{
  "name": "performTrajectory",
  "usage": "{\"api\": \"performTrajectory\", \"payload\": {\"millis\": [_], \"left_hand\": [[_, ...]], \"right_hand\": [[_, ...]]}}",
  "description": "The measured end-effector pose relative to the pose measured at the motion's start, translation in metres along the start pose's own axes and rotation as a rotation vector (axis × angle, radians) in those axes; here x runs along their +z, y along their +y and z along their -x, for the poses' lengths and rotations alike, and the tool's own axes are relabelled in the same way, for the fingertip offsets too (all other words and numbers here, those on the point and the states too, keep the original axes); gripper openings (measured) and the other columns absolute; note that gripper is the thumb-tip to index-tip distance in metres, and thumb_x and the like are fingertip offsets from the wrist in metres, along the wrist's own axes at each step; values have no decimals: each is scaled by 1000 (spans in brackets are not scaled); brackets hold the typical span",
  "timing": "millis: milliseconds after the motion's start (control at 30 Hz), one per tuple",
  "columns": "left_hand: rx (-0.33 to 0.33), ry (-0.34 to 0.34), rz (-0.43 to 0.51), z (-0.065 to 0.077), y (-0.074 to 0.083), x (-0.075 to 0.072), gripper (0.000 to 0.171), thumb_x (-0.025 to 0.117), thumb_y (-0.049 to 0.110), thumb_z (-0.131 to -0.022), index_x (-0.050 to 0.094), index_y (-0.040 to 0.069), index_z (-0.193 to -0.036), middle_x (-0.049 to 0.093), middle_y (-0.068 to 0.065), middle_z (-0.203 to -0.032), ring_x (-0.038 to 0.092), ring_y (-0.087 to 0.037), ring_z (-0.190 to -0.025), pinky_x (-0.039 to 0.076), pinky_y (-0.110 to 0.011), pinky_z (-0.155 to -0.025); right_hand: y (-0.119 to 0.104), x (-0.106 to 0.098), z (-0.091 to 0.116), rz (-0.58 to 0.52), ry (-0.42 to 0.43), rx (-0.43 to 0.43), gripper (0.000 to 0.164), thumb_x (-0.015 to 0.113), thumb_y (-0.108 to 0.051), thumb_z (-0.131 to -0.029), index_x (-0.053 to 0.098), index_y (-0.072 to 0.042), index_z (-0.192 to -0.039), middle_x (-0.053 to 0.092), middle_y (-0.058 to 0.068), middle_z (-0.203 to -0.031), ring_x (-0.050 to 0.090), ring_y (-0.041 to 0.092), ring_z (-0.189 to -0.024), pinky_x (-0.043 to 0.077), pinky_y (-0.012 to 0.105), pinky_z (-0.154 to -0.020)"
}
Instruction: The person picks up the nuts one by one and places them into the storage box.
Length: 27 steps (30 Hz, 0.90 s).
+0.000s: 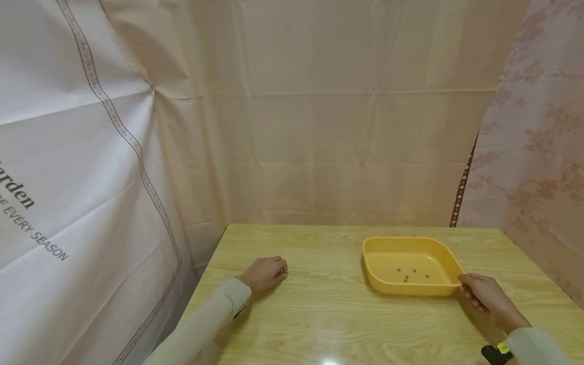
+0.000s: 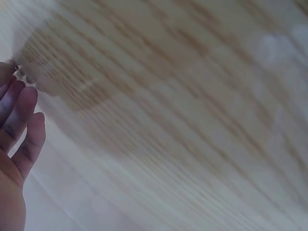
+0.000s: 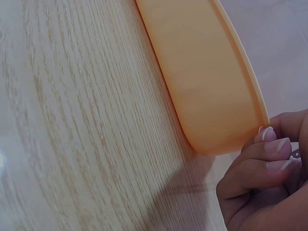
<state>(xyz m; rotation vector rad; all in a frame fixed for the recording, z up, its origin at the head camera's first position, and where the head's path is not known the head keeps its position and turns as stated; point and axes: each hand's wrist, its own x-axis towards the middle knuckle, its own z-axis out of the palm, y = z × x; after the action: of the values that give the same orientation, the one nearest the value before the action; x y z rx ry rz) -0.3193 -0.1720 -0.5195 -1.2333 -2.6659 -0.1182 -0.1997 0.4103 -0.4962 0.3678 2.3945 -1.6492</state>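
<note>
A yellow plastic tray (image 1: pixel 397 290) stands on the right part of the table, with several small dark ring-like pieces (image 1: pixel 406 278) scattered over its floor. My right hand (image 1: pixel 490 299) pinches the tray's near right corner; in the right wrist view the fingertips (image 3: pixel 276 146) are right at the rim. A bit of grey metal with a hole (image 3: pixel 295 154) shows among those curled fingers. My left hand (image 1: pixel 264 272) is low over the left half of the table, away from the tray. Between its thumb and fingers it pinches something small and shiny (image 2: pixel 19 74), whose exact kind I cannot tell.
The wood-grain table (image 1: pixel 319 314) runs back to a beige cloth (image 1: pixel 342 126) hung behind it. A printed white cloth (image 1: pixel 91 203) hangs on the left and a flowered one (image 1: pixel 543 152) on the right, both close to the table's sides.
</note>
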Motion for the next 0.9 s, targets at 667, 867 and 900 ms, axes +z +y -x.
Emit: {"api": "performTrajectory", "payload": {"millis": [667,867,900], "left_hand": [[64,45,-43,-5,1,0,8,70,26,-101,71,18,-103,68,5,-99,65,-5,-83,53,-18,-70],[60,54,-53,-6,2,0,6,70,22,-100,72,17,-102,67,4,-98,66,-6,-83,53,-19,-70],[62,56,-59,-6,2,1,6,70,22,-100,73,17,-102,67,4,-98,66,-7,-83,53,-19,-70]], "right_hand": [[2,0,-3,11,9,13,40,40,-35,-111,55,-14,-80,48,-5,-68,42,7,-55,41,25,-51],[2,0,-3,17,15,2,40,40,-35,-111,55,-14,-80,48,-6,-68,42,7,-54,41,25,-50],[2,0,-3,18,16,3,40,40,-35,-111,55,-14,-81,48,-5,-68,42,7,-55,41,24,-50]]}}
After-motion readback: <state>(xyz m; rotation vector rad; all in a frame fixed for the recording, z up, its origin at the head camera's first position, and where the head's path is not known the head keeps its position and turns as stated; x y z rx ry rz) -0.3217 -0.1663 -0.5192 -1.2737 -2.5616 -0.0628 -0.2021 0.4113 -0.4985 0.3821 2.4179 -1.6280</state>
